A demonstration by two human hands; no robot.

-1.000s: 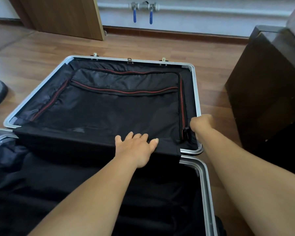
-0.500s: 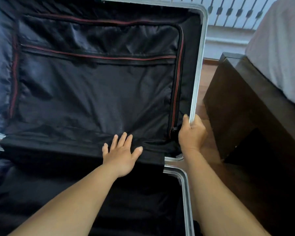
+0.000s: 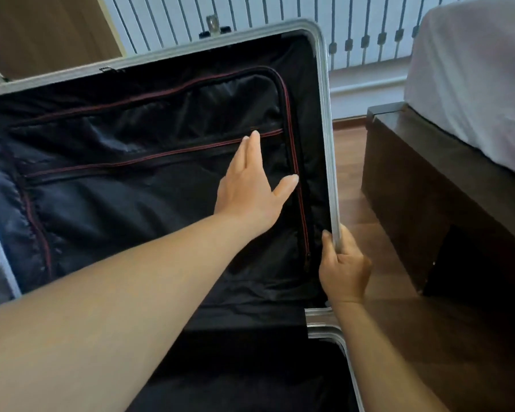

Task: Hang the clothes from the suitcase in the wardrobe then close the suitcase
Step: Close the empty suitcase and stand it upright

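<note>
- With its lid raised near upright, the suitcase (image 3: 167,203) lies open on the wooden floor (image 3: 348,179) just beside a dark bed frame (image 3: 428,197); the wardrobe is not in view, and no clothes show in either half, so the closing step appears to be the one in hand.
- Lid (image 3: 149,120): black lining with red-piped zips faces the camera. Judged best swung down evenly about the hinge side, so both aluminium frames meet square.
- Base half (image 3: 250,367): dark lining fills it, partly hidden by the forearms. Loose lining should be kept inside the rim, or it may be caught between the frames.
- Lid frame (image 3: 324,114): silver rim on the right side, the natural hold for guiding the swing.
- Left hand (image 3: 250,185): fingers straight and together, thumb spread, palm flat toward the lid lining near the vertical zip; nothing is clasped. Contact cannot be told for certain. It should clear out before the halves meet.
- Right hand (image 3: 344,269): grip clamped on the lid frame low down, thumb inside, fingers outside. The thumb risks a pinch near the corner.
</note>
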